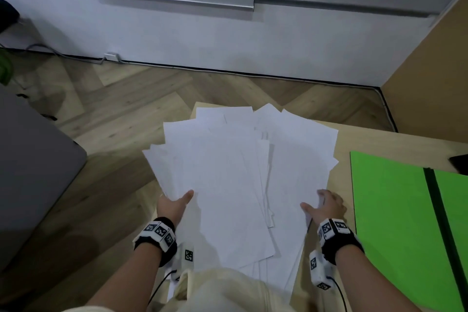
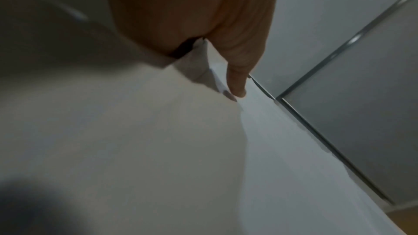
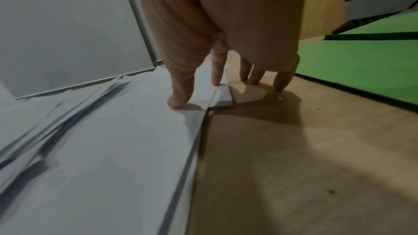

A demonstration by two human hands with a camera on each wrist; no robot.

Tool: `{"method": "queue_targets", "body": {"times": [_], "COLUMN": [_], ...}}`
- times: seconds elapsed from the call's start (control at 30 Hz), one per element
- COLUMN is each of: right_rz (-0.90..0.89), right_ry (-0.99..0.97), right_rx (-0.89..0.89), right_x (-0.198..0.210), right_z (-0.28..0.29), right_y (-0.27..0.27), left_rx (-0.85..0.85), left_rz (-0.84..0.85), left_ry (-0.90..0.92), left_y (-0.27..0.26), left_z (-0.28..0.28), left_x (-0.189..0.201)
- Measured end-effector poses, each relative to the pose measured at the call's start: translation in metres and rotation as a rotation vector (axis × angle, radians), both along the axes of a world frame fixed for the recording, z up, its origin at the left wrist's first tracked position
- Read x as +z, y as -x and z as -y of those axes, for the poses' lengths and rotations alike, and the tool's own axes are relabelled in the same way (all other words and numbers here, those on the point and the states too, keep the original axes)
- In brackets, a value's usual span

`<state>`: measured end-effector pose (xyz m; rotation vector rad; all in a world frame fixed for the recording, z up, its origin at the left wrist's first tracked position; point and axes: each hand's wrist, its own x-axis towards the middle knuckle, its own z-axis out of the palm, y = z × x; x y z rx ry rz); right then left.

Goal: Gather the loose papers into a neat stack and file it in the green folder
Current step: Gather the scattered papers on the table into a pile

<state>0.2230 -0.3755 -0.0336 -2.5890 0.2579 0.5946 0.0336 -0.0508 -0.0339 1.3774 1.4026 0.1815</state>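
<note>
A loose fan of white papers [image 1: 240, 180] covers the left part of a light wooden table [image 1: 367, 139] and overhangs its left edge. My left hand [image 1: 174, 204] grips the fan's left edge, thumb [image 2: 237, 85] on top of the papers [image 2: 135, 149], fingers hidden beneath. My right hand [image 1: 326, 206] is at the fan's right edge. Its thumb [image 3: 178, 101] presses on the papers [image 3: 101, 140], while its straight fingers touch the sheet edge and table [image 3: 271, 149]. The green folder [image 1: 395, 223] lies open to the right, also seen in the right wrist view [image 3: 361, 63].
A dark flat object [image 1: 459, 163] lies on the table at the right edge, beyond the folder. Grey furniture [image 1: 30, 172] stands left on the wood floor [image 1: 114, 99]. A wooden panel [image 1: 430, 71] rises at right, and a white wall with cabinets is behind.
</note>
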Motion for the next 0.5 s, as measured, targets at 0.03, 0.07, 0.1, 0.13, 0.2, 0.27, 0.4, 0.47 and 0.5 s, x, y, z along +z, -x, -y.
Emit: {"method": "queue_targets", "body": {"times": [0.03,0.07,0.1,0.13,0.2,0.27,0.4,0.47,0.5], "right_rz": [0.037,0.076,0.106,0.127,0.098,0.037,-0.056,-0.145,-0.200], "right_ry": [-0.037,-0.088,-0.150,-0.221,-0.302,-0.282,-0.295,-0.361,-0.395], "right_rx": [-0.011,-0.034,-0.078,-0.135,-0.255,-0.350,-0.450,-0.413,-0.388], "right_x": [-0.001,-0.002,-0.002,-0.001,0.003,0.011,0.016,0.015,0.013], "right_z": [-0.004,-0.008,-0.011,-0.014,-0.023,-0.033,-0.045,-0.044,-0.042], "right_y": [0.002,0.004,0.005,0.005,0.005,0.009,0.016,0.016,0.015], "left_rx": [-0.006,-0.039,-0.074,-0.099,-0.131,-0.138,-0.182,-0.233,-0.239], "left_rz": [-0.013,-0.016,-0.024,-0.036,-0.089,-0.101,-0.099,-0.098,-0.092], "left_ry": [-0.025,-0.035,-0.040,-0.047,-0.058,-0.069,-0.122,-0.161,-0.160], "left_y": [0.000,-0.001,-0.002,-0.004,-0.007,-0.010,-0.020,-0.024,-0.025], "left_z": [0.001,0.001,0.001,0.001,0.000,0.004,0.011,0.010,0.008], "left_x": [0.000,-0.003,-0.004,-0.006,-0.008,0.000,0.007,0.009,0.010]}}
